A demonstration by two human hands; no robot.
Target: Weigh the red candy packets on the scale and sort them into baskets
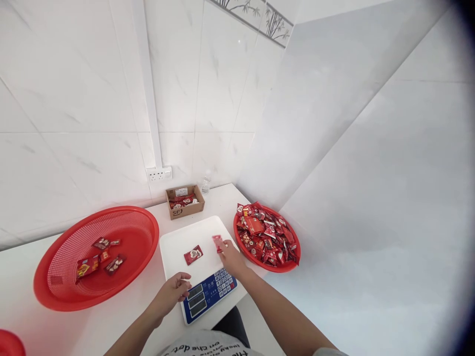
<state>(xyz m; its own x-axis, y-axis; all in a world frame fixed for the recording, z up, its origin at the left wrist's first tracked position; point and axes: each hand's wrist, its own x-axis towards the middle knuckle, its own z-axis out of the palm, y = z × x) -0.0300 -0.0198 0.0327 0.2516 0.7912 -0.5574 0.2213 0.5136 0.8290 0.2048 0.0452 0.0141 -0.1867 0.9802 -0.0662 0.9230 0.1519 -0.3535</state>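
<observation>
A white electronic scale (pixel 174 247) with a blue keypad panel (pixel 210 294) sits on the white table in front of me. One red candy packet (pixel 193 254) lies on its weighing pan. My right hand (pixel 230 257) is over the pan's right side, pinching a small red candy packet (pixel 217 243) between its fingers. My left hand (pixel 172 291) rests with curled fingers at the scale's front left corner, touching the display panel and holding nothing that I can see.
A large red mesh basket (pixel 139 225) at left holds several packets. A smaller red basket (pixel 287 267) at right is heaped with red packets. A cardboard box (pixel 185 202), a clear bottle (pixel 205 183) and a wall socket (pixel 159 173) are at the back.
</observation>
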